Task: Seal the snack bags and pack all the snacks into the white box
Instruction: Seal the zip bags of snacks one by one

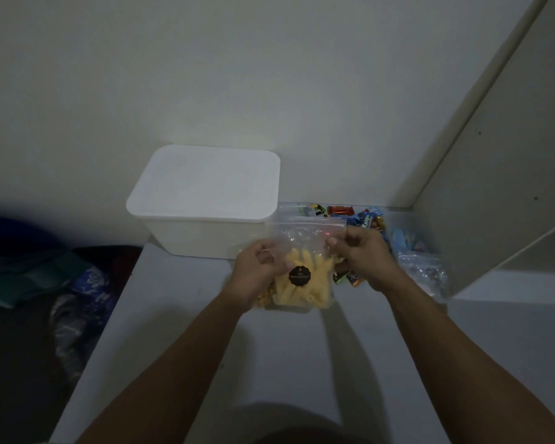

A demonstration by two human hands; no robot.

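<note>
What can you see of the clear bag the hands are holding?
The clear bag is a soft, see-through plastic zip pouch with pale yellow stick snacks filling its lower half and a round dark label on the front. It stands roughly upright on the table, just in front of the lidded white box. The left hand grips its left side; the right hand pinches the upper right. Whether the zip is closed cannot be told.
</note>
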